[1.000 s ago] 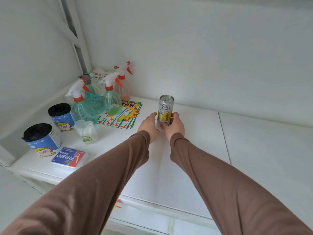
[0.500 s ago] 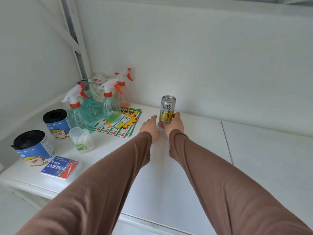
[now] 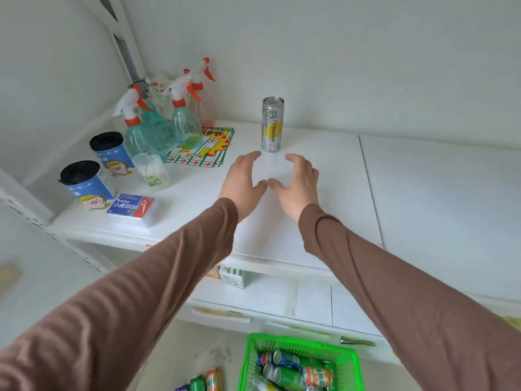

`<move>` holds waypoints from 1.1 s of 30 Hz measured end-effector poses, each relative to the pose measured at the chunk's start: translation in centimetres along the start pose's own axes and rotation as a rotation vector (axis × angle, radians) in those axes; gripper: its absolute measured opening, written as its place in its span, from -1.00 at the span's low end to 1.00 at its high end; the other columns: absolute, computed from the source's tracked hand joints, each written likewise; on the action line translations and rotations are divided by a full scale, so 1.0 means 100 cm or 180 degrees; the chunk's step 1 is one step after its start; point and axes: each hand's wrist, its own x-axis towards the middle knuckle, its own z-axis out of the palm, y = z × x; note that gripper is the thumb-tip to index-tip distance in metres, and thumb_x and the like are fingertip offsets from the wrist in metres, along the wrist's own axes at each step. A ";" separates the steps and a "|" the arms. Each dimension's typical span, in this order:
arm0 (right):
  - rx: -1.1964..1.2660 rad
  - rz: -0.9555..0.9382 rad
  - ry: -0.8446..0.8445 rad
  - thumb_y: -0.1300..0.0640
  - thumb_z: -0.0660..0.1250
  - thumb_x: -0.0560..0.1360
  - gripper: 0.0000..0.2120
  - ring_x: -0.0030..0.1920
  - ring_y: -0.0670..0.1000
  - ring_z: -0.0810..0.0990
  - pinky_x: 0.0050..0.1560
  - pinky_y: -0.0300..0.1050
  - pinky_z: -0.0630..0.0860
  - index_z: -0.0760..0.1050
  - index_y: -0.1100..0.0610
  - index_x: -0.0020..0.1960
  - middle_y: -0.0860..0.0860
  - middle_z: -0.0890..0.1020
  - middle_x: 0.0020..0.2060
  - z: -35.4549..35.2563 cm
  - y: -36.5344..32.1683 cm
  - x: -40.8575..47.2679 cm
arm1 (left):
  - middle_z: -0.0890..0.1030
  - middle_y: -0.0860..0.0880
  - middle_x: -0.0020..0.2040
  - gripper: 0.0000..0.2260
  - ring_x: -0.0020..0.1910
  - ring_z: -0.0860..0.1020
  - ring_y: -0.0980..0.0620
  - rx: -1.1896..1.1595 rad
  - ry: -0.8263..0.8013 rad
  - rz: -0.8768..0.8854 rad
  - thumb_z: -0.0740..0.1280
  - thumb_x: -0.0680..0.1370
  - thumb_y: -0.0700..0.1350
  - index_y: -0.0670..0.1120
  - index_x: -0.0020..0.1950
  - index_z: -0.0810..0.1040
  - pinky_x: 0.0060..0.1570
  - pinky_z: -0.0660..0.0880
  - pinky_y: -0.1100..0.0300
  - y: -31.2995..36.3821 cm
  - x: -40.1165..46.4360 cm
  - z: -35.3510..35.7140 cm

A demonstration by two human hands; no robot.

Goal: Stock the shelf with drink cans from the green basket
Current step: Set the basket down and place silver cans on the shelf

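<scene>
Now both hands [image 3: 245, 179] released can [image 3: 272, 124], withdrawn.

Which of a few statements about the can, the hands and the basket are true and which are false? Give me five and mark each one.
1. The can stands upright on the shelf. True.
2. The right hand grips the can. False: both hands are off it, open, in front of it.
3. The basket is empty. False: several cans lie in it.
4. The left hand holds nothing. True.
5. The spray bottles stand to the right of the can. False: they stand to its left, in the shelf corner.
</scene>
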 end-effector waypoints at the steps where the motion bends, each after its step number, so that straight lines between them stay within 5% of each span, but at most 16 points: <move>1: -0.0001 -0.0124 0.0045 0.09 0.42 0.52 -0.43 0.39 0.13 0.26 0.40 -0.05 0.28 0.30 0.13 0.47 0.07 0.38 0.39 -0.004 0.000 -0.023 | 0.41 -0.08 0.35 -0.46 0.33 0.39 -0.05 -0.0041 0.0015 0.0101 0.36 0.50 -0.15 -0.10 0.46 0.30 0.33 0.35 0.05 0.004 -0.021 -0.005; 8: -0.0152 -0.0793 0.0473 0.19 0.37 0.50 -0.56 0.35 0.15 0.36 0.39 -0.08 0.29 0.44 0.17 0.36 0.10 0.44 0.36 -0.003 0.023 -0.187 | 0.43 -0.06 0.33 -0.50 0.32 0.38 -0.05 -0.0028 0.0042 0.0549 0.35 0.46 -0.23 -0.12 0.40 0.36 0.33 0.30 0.14 0.007 -0.171 -0.014; 12: -0.0335 -0.0769 0.0478 0.20 0.34 0.52 -0.64 0.27 0.16 0.45 0.38 -0.30 0.17 0.46 0.16 0.31 0.07 0.50 0.24 0.012 0.064 -0.264 | 0.43 -0.06 0.30 -0.51 0.30 0.38 -0.04 -0.0006 -0.0103 0.0582 0.33 0.45 -0.23 -0.12 0.38 0.36 0.32 0.30 0.14 -0.013 -0.256 0.006; 19: -0.0643 -0.0079 -0.0138 0.23 0.35 0.52 -0.66 0.20 0.18 0.45 0.25 0.08 0.41 0.47 0.18 0.30 0.10 0.52 0.16 0.051 0.169 -0.354 | 0.45 -0.07 0.29 -0.53 0.28 0.40 -0.07 0.0136 -0.0777 -0.0136 0.34 0.45 -0.23 -0.11 0.36 0.38 0.31 0.32 0.11 -0.084 -0.367 0.088; 33: -0.1021 0.1176 -0.1538 0.13 0.35 0.59 -0.54 0.36 0.17 0.39 0.40 0.06 0.34 0.34 0.14 0.45 0.11 0.47 0.32 0.194 0.403 -0.437 | 0.38 -0.12 0.40 -0.46 0.38 0.33 -0.12 0.0602 -0.1904 -0.1224 0.33 0.51 -0.16 -0.12 0.47 0.27 0.40 0.27 0.03 -0.236 -0.481 0.294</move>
